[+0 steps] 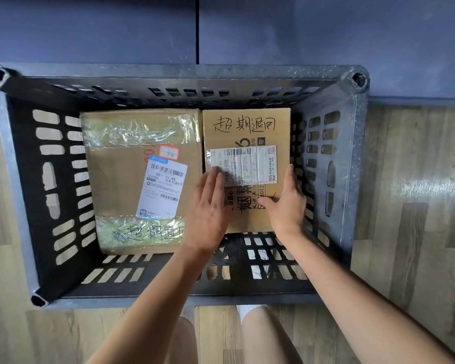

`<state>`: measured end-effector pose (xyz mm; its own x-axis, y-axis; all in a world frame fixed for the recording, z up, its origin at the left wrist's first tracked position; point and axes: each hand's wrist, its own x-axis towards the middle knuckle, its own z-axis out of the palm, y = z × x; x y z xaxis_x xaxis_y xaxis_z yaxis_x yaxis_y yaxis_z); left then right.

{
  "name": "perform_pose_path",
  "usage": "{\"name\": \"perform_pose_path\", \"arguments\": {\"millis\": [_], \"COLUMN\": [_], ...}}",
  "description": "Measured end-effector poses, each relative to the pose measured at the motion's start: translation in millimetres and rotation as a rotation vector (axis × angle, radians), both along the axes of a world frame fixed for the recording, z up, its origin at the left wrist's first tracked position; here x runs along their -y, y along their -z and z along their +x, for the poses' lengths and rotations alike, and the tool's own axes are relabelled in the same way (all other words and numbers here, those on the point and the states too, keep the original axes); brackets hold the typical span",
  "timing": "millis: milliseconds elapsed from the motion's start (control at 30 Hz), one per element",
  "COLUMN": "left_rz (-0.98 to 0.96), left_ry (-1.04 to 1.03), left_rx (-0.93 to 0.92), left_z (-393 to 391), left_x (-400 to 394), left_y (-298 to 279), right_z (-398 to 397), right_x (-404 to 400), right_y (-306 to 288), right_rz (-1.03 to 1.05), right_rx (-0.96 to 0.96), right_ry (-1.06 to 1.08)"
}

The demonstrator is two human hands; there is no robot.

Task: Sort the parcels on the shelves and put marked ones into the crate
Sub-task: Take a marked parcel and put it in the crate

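Note:
A dark slotted plastic crate sits on the floor below me. Inside on the left lies a larger taped cardboard parcel with a white shipping label and black handwriting near its front edge. To its right lies a smaller cardboard parcel with handwritten characters on top and a worn label. My left hand rests flat on this smaller parcel's left front part, fingers together. My right hand holds its right front edge, thumb on top and fingers down the side.
The crate stands on wood-pattern flooring against a dark blue wall or cabinet front. The front part of the crate floor holds no parcel. My knees and a white sock show just before the crate's near rim.

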<state>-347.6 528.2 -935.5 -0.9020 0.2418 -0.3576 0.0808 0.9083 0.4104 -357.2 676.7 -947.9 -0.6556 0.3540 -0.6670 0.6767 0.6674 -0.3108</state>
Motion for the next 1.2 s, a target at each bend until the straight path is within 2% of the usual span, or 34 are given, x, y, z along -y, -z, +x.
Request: {"name": "perform_pose_path", "arguments": {"millis": [267, 467, 867, 1033, 1200], "left_rz": [-0.321, -0.413, -0.359, -0.349, -0.343], "left_ry": [0.302, 0.381, 0.299, 0.288, 0.267], "left_rx": [0.131, 0.149, 0.145, 0.158, 0.209], "left_z": [3, -4, -1, -3, -1], "left_x": [-3, -8, -10, -11, 0], "left_y": [17, 21, 18, 9, -21], "right_z": [6, 8, 8, 12, 6], "right_x": [1, 3, 7, 8, 19], "right_y": [20, 30, 25, 6, -34], "right_rz": [0.023, 0.054, 0.059, 0.016, -0.076], "right_rx": [-0.004, 0.042, 0.031, 0.019, 0.006], "right_ry": [-0.006, -0.014, -0.075, -0.16, -0.131]}}
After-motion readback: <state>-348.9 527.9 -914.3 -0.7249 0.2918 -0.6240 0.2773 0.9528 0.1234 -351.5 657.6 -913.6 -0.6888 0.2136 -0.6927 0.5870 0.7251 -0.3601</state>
